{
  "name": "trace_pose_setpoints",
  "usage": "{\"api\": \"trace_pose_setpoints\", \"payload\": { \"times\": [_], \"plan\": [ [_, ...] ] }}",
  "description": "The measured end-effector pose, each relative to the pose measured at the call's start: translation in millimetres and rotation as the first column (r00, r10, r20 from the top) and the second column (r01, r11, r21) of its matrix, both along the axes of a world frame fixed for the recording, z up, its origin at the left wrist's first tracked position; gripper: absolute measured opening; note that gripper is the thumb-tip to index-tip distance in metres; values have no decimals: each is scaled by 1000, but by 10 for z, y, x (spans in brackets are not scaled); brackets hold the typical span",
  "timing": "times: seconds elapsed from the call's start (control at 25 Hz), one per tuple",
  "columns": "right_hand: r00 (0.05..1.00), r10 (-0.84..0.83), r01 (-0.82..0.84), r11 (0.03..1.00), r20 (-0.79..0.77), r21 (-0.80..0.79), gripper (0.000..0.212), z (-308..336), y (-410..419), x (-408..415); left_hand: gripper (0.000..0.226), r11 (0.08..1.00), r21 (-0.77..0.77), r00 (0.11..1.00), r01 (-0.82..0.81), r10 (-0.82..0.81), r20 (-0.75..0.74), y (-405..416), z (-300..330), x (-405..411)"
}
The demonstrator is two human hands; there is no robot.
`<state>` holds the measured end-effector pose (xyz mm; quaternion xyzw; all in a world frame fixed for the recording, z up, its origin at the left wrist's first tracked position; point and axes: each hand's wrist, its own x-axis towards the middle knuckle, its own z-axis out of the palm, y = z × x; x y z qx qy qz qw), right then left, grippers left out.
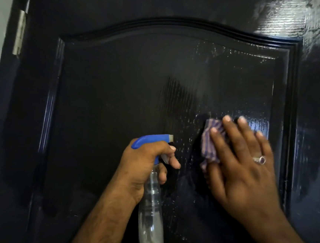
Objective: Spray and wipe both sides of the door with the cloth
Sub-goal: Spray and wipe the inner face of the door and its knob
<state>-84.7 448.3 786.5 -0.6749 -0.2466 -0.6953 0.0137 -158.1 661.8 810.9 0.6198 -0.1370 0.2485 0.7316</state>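
Door (118, 98) fills view; droplets glisten on right part of raised panel, left part looks dry. Cloth (210, 141) pressed flat against wet patch under right hand (244, 163), fingers straight. Left hand (143, 164) grips spray bottle (153, 204), finger on trigger. Judged early: this face partly wiped, other side unseen.

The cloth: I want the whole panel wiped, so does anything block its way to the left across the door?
Partly. The left hand holds the spray bottle just left of the cloth, close to the door. Above them, the panel looks unobstructed.
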Motion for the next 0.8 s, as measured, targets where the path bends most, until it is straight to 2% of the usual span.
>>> {"api": "trace_pose_setpoints", "payload": {
  "times": [0.16, 0.24, 0.36, 0.4, 0.52, 0.56, 0.72, 0.8],
  "plan": [
    [999, 52, -53, 978, 10, 199, 62, 559, 288, 56, 17, 1000, -16, 1000, -20, 20, 19, -32, -24, 2],
    [999, 53, -52, 987, -1, 150, 62, 369, 408, 62, 17, 1000, -25, 1000, -19, 19, 16, -30, -35, 14],
    [999, 31, -31, 999, 24, -24, 61, 0, 287, 38, 18, 1000, -22, 1000, -13, 14, 13, -31, -50, 20],
    [999, 38, -38, 999, 37, -12, 60, 66, 242, 46, 16, 1000, -17, 1000, -17, 18, 17, -33, -48, 21],
    [996, 84, -80, 976, -11, 200, 59, 360, 314, 60, 14, 999, -14, 999, -38, 39, 8, -61, -43, 34],
    [996, 91, -85, 975, -21, 206, 61, 324, 367, 52, 15, 999, -16, 999, -39, 40, 6, -57, -42, 39],
    [998, 61, -61, 997, -2, 38, 58, -62, 259, 21, 16, 1000, -10, 1000, -27, 27, 8, -36, -53, 36],
    [998, 53, -55, 991, 21, 122, 57, 227, 190, 56, 15, 1000, 2, 1000, -30, 30, 9, -42, -54, 43]
  ]
}}
